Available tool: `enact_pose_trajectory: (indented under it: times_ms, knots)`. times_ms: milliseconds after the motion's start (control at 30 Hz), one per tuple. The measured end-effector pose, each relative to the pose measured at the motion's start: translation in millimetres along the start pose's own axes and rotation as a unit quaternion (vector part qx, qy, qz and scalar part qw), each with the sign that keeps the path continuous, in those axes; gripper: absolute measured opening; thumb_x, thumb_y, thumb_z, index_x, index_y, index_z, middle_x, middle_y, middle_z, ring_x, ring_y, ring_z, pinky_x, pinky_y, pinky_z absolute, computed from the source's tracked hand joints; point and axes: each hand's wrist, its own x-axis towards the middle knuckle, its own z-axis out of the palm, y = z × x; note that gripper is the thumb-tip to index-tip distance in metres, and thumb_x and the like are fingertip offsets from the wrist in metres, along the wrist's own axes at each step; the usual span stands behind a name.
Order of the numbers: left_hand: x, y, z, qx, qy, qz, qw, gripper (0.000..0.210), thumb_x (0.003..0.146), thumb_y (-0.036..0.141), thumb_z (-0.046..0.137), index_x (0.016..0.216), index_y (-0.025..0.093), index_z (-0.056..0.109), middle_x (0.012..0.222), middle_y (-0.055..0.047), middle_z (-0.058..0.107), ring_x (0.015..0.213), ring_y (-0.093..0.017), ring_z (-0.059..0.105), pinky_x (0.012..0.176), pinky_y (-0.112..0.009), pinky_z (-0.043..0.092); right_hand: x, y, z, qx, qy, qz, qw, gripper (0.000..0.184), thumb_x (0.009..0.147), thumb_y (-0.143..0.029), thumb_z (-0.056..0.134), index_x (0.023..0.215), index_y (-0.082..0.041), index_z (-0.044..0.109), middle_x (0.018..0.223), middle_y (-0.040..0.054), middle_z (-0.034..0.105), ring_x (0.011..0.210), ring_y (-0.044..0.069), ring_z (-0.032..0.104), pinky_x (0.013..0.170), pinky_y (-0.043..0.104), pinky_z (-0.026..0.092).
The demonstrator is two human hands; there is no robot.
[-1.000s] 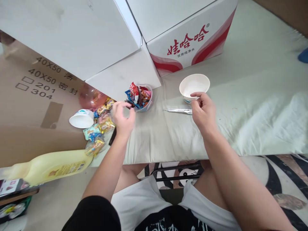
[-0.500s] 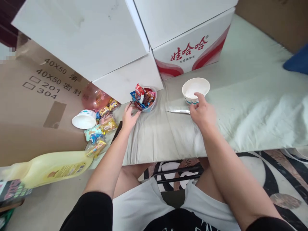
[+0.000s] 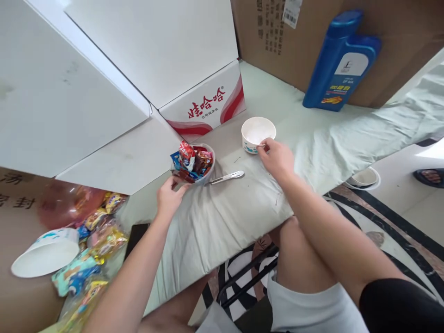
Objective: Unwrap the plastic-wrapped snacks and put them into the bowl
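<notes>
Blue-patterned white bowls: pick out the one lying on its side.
The far-left bowl, beside the wrapped snacks: its opening faces sideways. The other bowl, at the right hand, stands upright.

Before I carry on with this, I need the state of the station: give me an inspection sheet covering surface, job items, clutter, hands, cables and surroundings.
Surface: pale green cloth, wrinkled, a few thin dark strands on it.
Job items: tub of wrapped sweets; white bowl, mouth up; slim white-handled tool lying beside the tub.
Clutter: second bowl, tipped over, among snack packets; black object, partly hidden.
Left hand: fingers at the tub's near edge; grip unclear.
Right hand: fingertips at the white bowl's rim; grip unclear.
Cables: nothing seen.
Surroundings: white boxes behind; blue bottle before a brown carton at right.
</notes>
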Motion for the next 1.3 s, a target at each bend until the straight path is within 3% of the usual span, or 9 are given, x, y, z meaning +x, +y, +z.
enact_pose_trajectory:
  times_ms: [167, 333, 500, 700, 800, 933, 1000, 1133, 1300]
  knots:
    - [58.5, 51.9, 42.5, 0.036, -0.056, 0.02, 0.998, 0.031, 0.067, 0.047, 0.077, 0.08, 0.022, 0.063, 0.09, -0.003, 0.076, 0.092, -0.025, 0.07, 0.09, -0.037, 0.054, 54.9, 19.1, -23.4, -0.081, -0.001, 0.004, 0.997, 0.025, 0.093, -0.035, 0.054, 0.106, -0.023, 0.073, 0.104, 0.012, 0.077, 0.087, 0.028, 0.066, 0.068, 0.034, 0.04]
    - [100.1, 87.9, 101.3, 0.02, -0.082, 0.078, 0.993, 0.029, 0.071, 0.047, 0.077, 0.081, 0.022, 0.065, 0.09, -0.002, 0.076, 0.089, -0.023, 0.068, 0.089, -0.036, 0.054, 128.7, 27.4, -28.7, -0.142, 0.02, 0.002, 0.99, 0.03, 0.095, -0.034, 0.054, 0.114, -0.019, 0.072, 0.112, 0.0177, 0.075, 0.097, 0.032, 0.068, 0.073, 0.038, 0.044]
    - [116.7, 101.2, 145.2, -0.019, -0.087, 0.142, 0.986, 0.028, 0.077, 0.047, 0.074, 0.083, 0.022, 0.064, 0.089, -0.003, 0.072, 0.086, -0.021, 0.065, 0.086, -0.033, 0.053, 217.7, 22.9, -14.8, -0.141, 0.032, -0.046, 0.988, 0.034, 0.102, -0.032, 0.049, 0.117, -0.009, 0.07, 0.11, 0.0161, 0.072, 0.111, 0.03, 0.068, 0.086, 0.038, 0.045]
    - [127.4, 111.3, 161.8, -0.031, -0.109, 0.17, 0.979, 0.027, 0.078, 0.044, 0.076, 0.083, 0.021, 0.062, 0.087, -0.002, 0.071, 0.084, -0.019, 0.064, 0.084, -0.032, 0.052, 286.2, 7.5, 17.3, -0.065, -0.019, -0.105, 0.992, 0.043, 0.1, -0.024, 0.052, 0.142, -0.013, 0.058, 0.131, 0.0138, 0.065, 0.124, 0.029, 0.063, 0.095, 0.041, 0.044]
    - [137.9, 119.3, 174.9, -0.035, -0.102, 0.179, 0.978, 0.026, 0.078, 0.042, 0.078, 0.084, 0.021, 0.062, 0.088, -0.001, 0.072, 0.083, -0.018, 0.064, 0.08, -0.031, 0.052, 291.5, 22.6, 26.4, 0.081, -0.003, -0.03, 0.996, 0.055, 0.1, -0.014, 0.048, 0.155, -0.012, 0.043, 0.132, 0.0175, 0.065, 0.119, 0.024, 0.065, 0.091, 0.037, 0.046]
    - [150.4, 132.7, 205.1, -0.072, -0.083, 0.173, 0.979, 0.026, 0.081, 0.039, 0.078, 0.085, 0.022, 0.058, 0.089, -0.001, 0.071, 0.084, -0.017, 0.067, 0.077, -0.029, 0.052, 265.6, 65.6, 18.1, 0.294, -0.027, 0.053, 0.954, 0.045, 0.107, -0.024, 0.03, 0.144, -0.009, 0.051, 0.129, 0.0206, 0.064, 0.099, 0.018, 0.068, 0.075, 0.033, 0.05]
    - [153.9, 141.3, 223.1, -0.088, -0.07, 0.17, 0.979, 0.027, 0.083, 0.039, 0.077, 0.086, 0.022, 0.057, 0.09, -0.002, 0.07, 0.083, -0.017, 0.067, 0.076, -0.03, 0.052, 238.5, 85.6, 8.6, 0.305, 0.005, 0.031, 0.952, 0.043, 0.108, -0.033, 0.03, 0.134, -0.016, 0.058, 0.126, 0.0167, 0.065, 0.103, 0.019, 0.067, 0.077, 0.034, 0.052]
    - [163.7, 166.0, 261.6, -0.08, -0.061, 0.178, 0.979, 0.026, 0.087, 0.04, 0.076, 0.09, 0.022, 0.058, 0.098, -0.004, 0.069, 0.087, -0.018, 0.069, 0.08, -0.033, 0.054, 185.1, 105.0, -3.8, 0.257, 0.152, -0.051, 0.953, 0.028, 0.103, -0.039, 0.04, 0.122, -0.028, 0.057, 0.119, 0.0081, 0.063, 0.113, 0.023, 0.063, 0.088, 0.04, 0.052]
    - [217.0, 208.9, 314.9, 0.002, -0.019, 0.156, 0.988, 0.029, 0.094, 0.046, 0.07, 0.099, 0.019, 0.062, 0.125, -0.013, 0.064, 0.122, -0.026, 0.063, 0.097, -0.046, 0.051, 162.9, 99.1, -2.6, 0.253, 0.12, -0.049, 0.959, 0.016, 0.093, -0.031, 0.045, 0.107, -0.028, 0.053, 0.096, 0.0031, 0.06, 0.091, 0.023, 0.064, 0.083, 0.042, 0.051]
